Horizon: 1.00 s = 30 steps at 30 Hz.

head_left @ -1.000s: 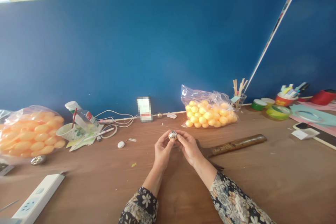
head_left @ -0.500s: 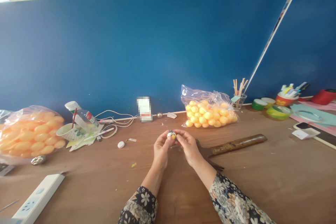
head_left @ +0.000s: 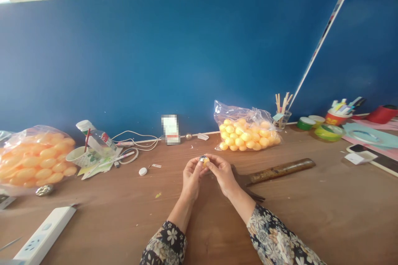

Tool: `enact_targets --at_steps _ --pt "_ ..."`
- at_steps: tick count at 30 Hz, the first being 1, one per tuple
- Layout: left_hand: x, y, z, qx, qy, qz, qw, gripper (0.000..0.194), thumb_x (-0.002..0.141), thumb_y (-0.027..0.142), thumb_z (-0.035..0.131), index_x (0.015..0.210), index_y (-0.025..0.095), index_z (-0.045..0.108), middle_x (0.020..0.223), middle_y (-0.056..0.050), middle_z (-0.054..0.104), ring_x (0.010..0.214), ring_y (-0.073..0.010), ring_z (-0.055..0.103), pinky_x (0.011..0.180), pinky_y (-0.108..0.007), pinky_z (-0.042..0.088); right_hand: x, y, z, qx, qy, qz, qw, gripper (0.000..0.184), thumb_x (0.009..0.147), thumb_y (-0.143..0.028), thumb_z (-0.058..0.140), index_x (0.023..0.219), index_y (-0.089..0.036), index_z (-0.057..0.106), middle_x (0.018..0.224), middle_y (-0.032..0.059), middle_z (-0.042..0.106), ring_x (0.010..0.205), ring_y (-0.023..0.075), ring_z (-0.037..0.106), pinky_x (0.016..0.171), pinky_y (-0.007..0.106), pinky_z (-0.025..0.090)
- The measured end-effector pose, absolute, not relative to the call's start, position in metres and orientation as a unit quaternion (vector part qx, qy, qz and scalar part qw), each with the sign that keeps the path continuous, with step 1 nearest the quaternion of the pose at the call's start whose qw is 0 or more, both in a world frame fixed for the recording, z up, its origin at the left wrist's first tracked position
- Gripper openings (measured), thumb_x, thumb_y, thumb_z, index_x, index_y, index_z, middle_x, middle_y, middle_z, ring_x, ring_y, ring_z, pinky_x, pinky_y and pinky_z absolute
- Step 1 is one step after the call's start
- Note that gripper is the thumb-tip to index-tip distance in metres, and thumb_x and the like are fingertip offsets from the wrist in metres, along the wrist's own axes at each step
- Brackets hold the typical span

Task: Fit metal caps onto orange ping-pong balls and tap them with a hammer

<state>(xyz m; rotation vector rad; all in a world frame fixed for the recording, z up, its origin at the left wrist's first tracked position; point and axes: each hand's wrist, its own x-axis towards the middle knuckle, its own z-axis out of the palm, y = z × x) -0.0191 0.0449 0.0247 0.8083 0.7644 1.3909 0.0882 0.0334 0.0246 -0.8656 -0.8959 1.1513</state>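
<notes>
Lower centre | my left hand point(head_left: 191, 178) and right hand point(head_left: 224, 176) pinch the silver-and-yellow ball point(head_left: 204, 159) | more yellow shows than a second ago | probably turned, work unfinished

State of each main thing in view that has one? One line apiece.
Silver-and-yellow piece: held, pinched
Left hand: closed on the piece
Right hand: closed on the piece
Hammer: lying down, head partly hidden
Right bag: partly filled, top slack
Left bag: bulging
Bottle: tilted
Paper cup: tilted
Marker tub: upright, filled
Power strip: lying sockets-up
</notes>
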Motion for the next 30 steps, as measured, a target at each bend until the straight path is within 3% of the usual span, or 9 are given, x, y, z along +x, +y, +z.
enact_targets --at_steps 5,9,19,30 --pt "-0.022 0.0449 0.0236 0.364 0.328 0.592 0.64 0.043 0.067 0.033 0.077 0.106 0.017 0.066 0.107 -0.01 0.07 0.098 -0.0217 0.066 0.086 -0.034 0.052 0.0892 0.0339 0.0237 -0.379 -0.403 0.509 0.66 0.037 0.068 -0.035 0.075 0.102 -0.022 0.068 0.103 0.0057 0.072 0.096 0.0226 0.065 0.086 0.037 0.05" --pt "-0.0215 0.0439 0.0234 0.363 0.334 0.589 0.639 0.046 0.065 0.033 0.078 0.106 0.015 0.068 0.113 -0.013 0.068 0.107 -0.0264 0.062 0.092 -0.038 0.049 0.0891 0.0352 0.0205 -0.377 -0.397 0.504 0.668 0.036 0.067 -0.034 0.076 0.1 -0.022 0.069 0.103 0.0059 0.072 0.096 0.0232 0.065 0.087 0.038 0.05" --pt "-0.0216 0.0429 0.0204 0.368 0.349 0.597 0.621 0.043 0.064 0.034 0.078 0.102 0.014 0.069 0.106 -0.012 0.071 0.102 -0.0269 0.065 0.089 -0.04 0.052 0.0902 0.0353 0.0214 -0.386 -0.413 0.49 0.664 0.033 0.069 -0.037 0.075 0.096 -0.02 0.07 0.098 0.0071 0.073 0.093 0.0238 0.066 0.086 0.04 0.051" --pt "-0.0204 0.0447 0.0186 0.378 0.347 0.607 0.607 0.049 0.067 0.032 0.076 0.113 0.017 0.065 0.109 -0.011 0.07 0.097 -0.0228 0.067 0.089 -0.037 0.051 0.089 0.0372 0.0218 -0.386 -0.393 0.487 0.678 0.036 0.068 -0.034 0.075 0.101 -0.024 0.068 0.103 0.0049 0.072 0.098 0.0234 0.065 0.086 0.038 0.051"
